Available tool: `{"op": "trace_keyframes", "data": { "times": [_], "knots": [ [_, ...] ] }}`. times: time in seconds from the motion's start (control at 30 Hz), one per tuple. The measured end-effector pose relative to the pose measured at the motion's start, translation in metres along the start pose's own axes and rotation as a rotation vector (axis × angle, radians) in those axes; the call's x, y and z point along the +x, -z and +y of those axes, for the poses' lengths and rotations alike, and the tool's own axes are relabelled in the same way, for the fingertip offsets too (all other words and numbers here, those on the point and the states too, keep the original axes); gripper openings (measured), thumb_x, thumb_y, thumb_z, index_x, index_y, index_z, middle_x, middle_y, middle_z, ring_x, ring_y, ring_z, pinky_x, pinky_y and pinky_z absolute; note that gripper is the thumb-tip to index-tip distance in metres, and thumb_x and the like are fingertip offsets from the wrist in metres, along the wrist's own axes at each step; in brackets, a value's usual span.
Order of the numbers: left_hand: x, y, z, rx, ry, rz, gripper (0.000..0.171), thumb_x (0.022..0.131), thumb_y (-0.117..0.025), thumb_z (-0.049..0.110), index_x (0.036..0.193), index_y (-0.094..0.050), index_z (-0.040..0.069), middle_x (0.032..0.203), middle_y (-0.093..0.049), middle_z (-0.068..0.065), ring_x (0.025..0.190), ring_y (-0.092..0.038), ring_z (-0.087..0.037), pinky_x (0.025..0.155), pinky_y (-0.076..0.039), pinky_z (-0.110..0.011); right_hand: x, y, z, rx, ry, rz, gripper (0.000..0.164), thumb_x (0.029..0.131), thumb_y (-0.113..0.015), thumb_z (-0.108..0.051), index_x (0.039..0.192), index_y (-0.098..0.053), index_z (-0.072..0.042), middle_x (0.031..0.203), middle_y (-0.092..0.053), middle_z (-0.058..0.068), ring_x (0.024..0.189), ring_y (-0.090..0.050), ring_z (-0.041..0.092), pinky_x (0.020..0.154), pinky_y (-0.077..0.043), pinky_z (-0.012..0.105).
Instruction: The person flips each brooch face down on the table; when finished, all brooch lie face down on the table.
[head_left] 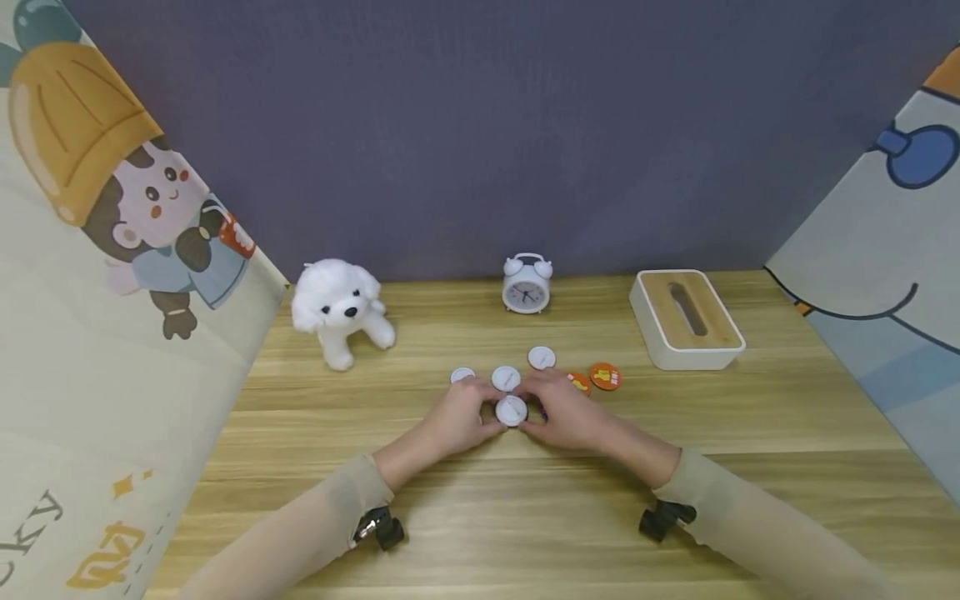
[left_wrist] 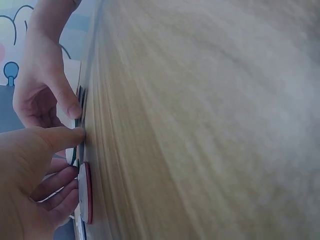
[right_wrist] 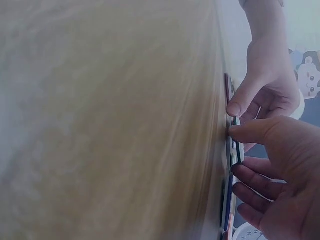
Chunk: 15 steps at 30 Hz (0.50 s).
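Observation:
A round white disc (head_left: 512,410), with faint marks on its upper face, sits between both hands near the middle of the table. My left hand (head_left: 460,417) holds its left edge between thumb and fingers. From the opposite side my right hand (head_left: 567,414) pinches the right edge. In the right wrist view this disc (right_wrist: 239,145) shows a thin dark edge, tilted or raised slightly. More white discs, a left one (head_left: 462,374), a middle one (head_left: 506,378) and a far one (head_left: 542,357), lie just beyond. Two orange-red discs, one partly hidden (head_left: 578,382) and one whole (head_left: 605,376), lie beyond the right hand.
A white plush dog (head_left: 341,308) sits at the back left. The white alarm clock (head_left: 527,287) stands at the back middle, and a tissue box with a wooden lid (head_left: 686,321) at the back right. Printed panels flank the wooden table (head_left: 517,517).

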<state>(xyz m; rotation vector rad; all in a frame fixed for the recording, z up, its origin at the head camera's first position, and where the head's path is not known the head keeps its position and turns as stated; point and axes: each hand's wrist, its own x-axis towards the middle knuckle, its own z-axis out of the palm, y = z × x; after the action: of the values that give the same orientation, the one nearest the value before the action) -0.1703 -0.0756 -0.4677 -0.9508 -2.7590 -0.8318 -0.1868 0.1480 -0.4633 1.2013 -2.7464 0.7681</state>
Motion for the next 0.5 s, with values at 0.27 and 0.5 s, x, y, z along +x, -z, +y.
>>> {"op": "trace_keyframes", "data": {
  "times": [0.27, 0.5],
  "knots": [
    [0.0010, 0.0002, -0.0010, -0.014, 0.016, -0.027, 0.036, 0.080, -0.092, 0.018, 0.113, -0.081, 0.005, 0.111, -0.081, -0.010, 0.106, -0.074, -0.026, 0.096, -0.061, -0.041, 0.0002, 0.0006, -0.0013, -0.020, -0.013, -0.033, 0.032, 0.084, -0.087, -0.019, 0.113, -0.077, -0.011, 0.105, -0.076, -0.002, 0.104, -0.066, 0.018, 0.095, -0.056, 0.042],
    [0.0022, 0.0002, -0.0030, -0.031, 0.014, -0.041, 0.042, 0.077, -0.094, 0.019, 0.114, -0.081, 0.006, 0.108, -0.081, -0.007, 0.104, -0.074, -0.023, 0.095, -0.061, -0.039, -0.0009, 0.0011, 0.0006, -0.012, 0.003, -0.035, 0.035, 0.083, -0.088, -0.018, 0.115, -0.078, -0.009, 0.107, -0.077, 0.001, 0.103, -0.066, 0.019, 0.093, -0.056, 0.040]
  ]
}}
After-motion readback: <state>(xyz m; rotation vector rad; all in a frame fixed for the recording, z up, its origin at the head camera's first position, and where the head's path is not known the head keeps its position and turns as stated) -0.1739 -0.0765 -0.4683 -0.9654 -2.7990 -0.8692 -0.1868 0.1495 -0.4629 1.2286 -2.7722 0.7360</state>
